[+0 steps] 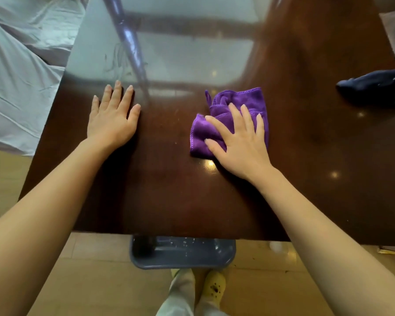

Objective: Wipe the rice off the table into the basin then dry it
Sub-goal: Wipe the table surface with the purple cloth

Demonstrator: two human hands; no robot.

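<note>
A crumpled purple cloth point(249, 101) lies on the dark glossy wooden table point(169, 190), right of centre. My right hand point(237, 140) presses flat on the cloth's near part, fingers spread. My left hand point(113, 115) rests palm-down on the bare tabletop to the left, fingers apart and holding nothing. A grey-blue basin point(183, 261) sits on the floor under the table's near edge, with several white rice grains inside it. No rice shows clearly on the tabletop.
A dark cloth or bag point(374, 90) lies at the table's right edge. White sheets point(16, 71) lie beyond the left edge. My feet in yellow shoes point(214, 286) stand on the tan floor behind the basin.
</note>
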